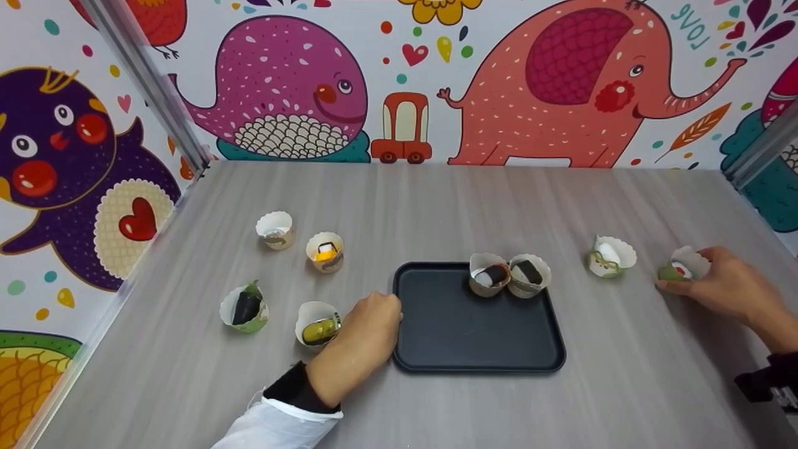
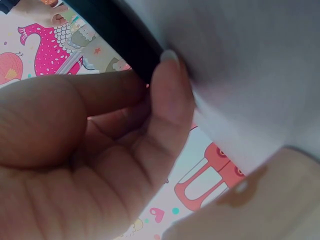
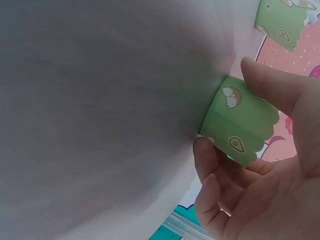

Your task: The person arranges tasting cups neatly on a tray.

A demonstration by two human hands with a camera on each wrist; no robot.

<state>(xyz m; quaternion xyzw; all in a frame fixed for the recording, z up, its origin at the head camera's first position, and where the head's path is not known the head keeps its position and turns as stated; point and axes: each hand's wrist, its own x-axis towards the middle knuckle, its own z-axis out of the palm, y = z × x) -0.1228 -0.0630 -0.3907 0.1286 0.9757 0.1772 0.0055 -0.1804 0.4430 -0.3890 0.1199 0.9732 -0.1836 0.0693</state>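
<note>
My left hand (image 1: pixel 365 327) pinches the left rim of a dark rectangular tray (image 1: pixel 480 343); the left wrist view shows thumb and fingers on the tray's edge (image 2: pixel 117 37). Two paper cups stand at the tray's far right: one (image 1: pixel 488 274) holds a brown and white piece, the other (image 1: pixel 529 276) a dark-wrapped one. At the far right of the table, my right hand (image 1: pixel 735 284) grips a green paper cup (image 3: pixel 240 120) between thumb and fingers. That cup stands on the table with a white and red piece inside. Another green cup (image 1: pixel 611 257) with a white piece stands left of it.
Left of the tray stand several paper cups: one with white contents (image 1: pixel 275 231), one with a yellow piece (image 1: pixel 325 252), one with a dark eggplant-like piece (image 1: pixel 245 308) and one with a yellow-green piece (image 1: pixel 317 324), close to my left hand. Printed wall panels (image 1: pixel 411 75) border the table.
</note>
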